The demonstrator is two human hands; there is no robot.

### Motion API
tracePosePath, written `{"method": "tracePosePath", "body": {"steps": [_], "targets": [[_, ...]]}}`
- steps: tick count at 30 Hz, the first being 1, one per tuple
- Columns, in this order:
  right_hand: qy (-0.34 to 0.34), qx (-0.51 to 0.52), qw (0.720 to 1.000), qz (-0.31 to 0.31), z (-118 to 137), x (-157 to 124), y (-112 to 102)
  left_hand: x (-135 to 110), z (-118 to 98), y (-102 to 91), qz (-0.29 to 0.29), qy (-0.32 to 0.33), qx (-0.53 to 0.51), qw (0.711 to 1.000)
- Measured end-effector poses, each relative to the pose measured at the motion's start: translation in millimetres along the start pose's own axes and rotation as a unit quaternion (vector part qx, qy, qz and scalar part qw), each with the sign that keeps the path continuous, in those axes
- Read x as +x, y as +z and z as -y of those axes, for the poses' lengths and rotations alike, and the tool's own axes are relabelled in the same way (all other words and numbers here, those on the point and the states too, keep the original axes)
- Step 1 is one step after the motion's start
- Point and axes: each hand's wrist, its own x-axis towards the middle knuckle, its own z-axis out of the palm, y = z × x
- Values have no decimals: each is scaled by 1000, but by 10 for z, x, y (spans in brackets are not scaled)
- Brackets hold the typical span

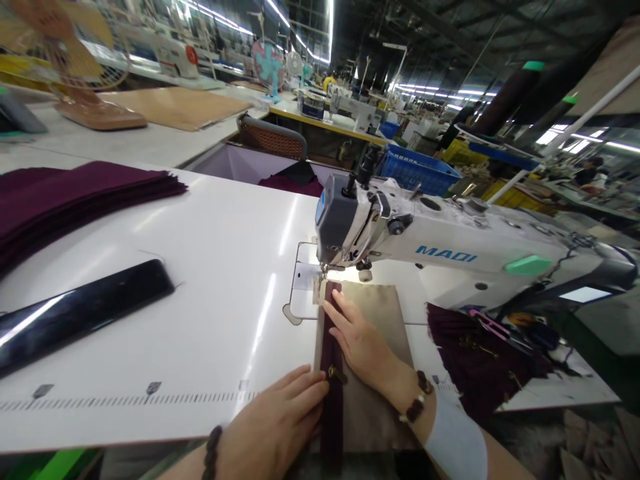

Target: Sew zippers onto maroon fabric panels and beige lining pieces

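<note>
A maroon zipper [333, 340] with a brass pull [337, 375] lies along the left side of a beige fabric panel [383, 320]. Its far end reaches the needle area of a white sewing machine [435, 233]. My right hand [363, 343] rests open on the zipper and panel, fingers stretched toward the presser foot [324, 272]. Closer to the table's front edge, my left hand [280, 423] has its fingers closed at the zipper's left edge beside the pull; its thumb is hidden.
Left on the white table [215, 300] lie a black phone-like slab [90, 307] and stacked maroon fabric [75, 197]. At right are maroon pieces [480, 360] and pink-handled snips [493, 327]. Behind stand a blue basket [417, 170] and an orange-brown fan [85, 73].
</note>
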Motion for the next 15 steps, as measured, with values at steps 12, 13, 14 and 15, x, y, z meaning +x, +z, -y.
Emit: {"method": "tracePosePath", "body": {"steps": [12, 13, 14, 15], "targets": [[6, -30, 999, -34, -6, 49, 38, -42, 25, 40, 13, -27, 55, 998], [3, -33, 999, -26, -5, 45, 33, -40, 24, 57, 18, -34, 48, 998], [1, -36, 999, -18, -2, 34, 26, -39, 20, 71, 24, -41, 37, 998], [-1, -39, 999, -11, 4, 16, 18, -39, 11, 78, 29, -50, 24, 998]]}}
